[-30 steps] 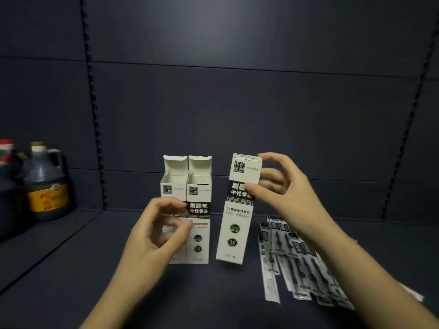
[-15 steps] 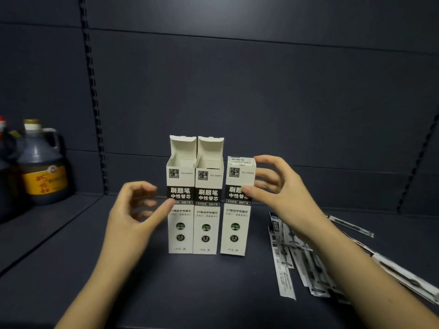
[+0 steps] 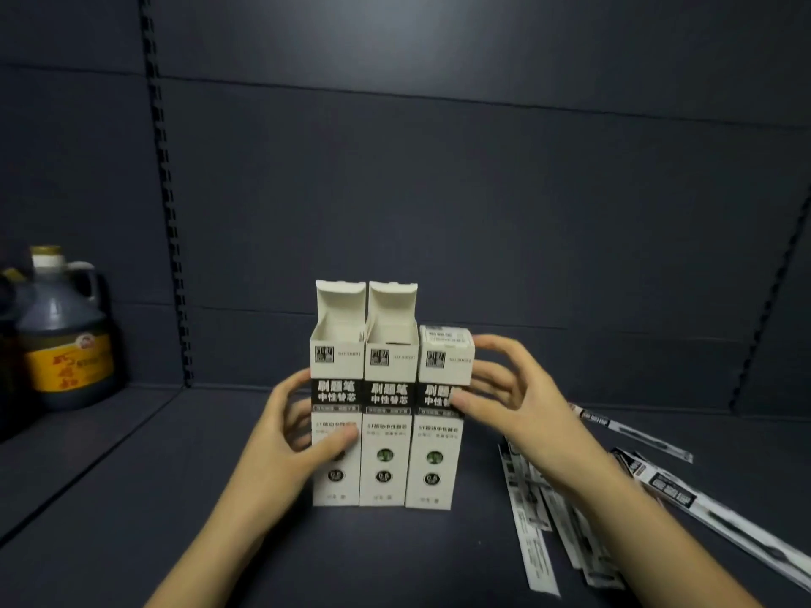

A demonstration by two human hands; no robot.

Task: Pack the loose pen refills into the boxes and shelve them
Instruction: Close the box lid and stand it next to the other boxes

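Scene: a person is standing at a dark shelf [image 3: 131,498], working with both bare hands.
Boxes: three tall white refill boxes are standing upright in a row mid-shelf, sides touching.
Left box [image 3: 337,432]: top flap is standing open.
Middle box [image 3: 387,436]: top flap is also standing open; contents cannot be told from here.
Right box [image 3: 439,432]: top is closed.
Left hand [image 3: 285,436]: grip is wrapping the left box's outer side, thumb lying across its front, fingers clamped on it.
Right hand [image 3: 513,401]: thumb is pressing the right box's front, fingers curling round its far side; grip is clamped on that box.
Step (judgement): both hands are squeezing the row together and squaring it up.
Loose refills [image 3: 540,520]: wrapped refills are lying flat in a heap toward the shelf's right end, near the boxes but apart from them; more are trailing off to the front right corner.
Progress (judgement): packing is looking unfinished, two boxes open and refills unpacked.
Bottle [image 3: 61,340]: a dark jug is sitting at the shelf's back left corner, well apart.
Risk: tall narrow boxes are tipping easily; an uneven squeeze could be toppling the row.
Risk: the right forearm is passing just above the refills; a sweep could be knocking some off the front edge.
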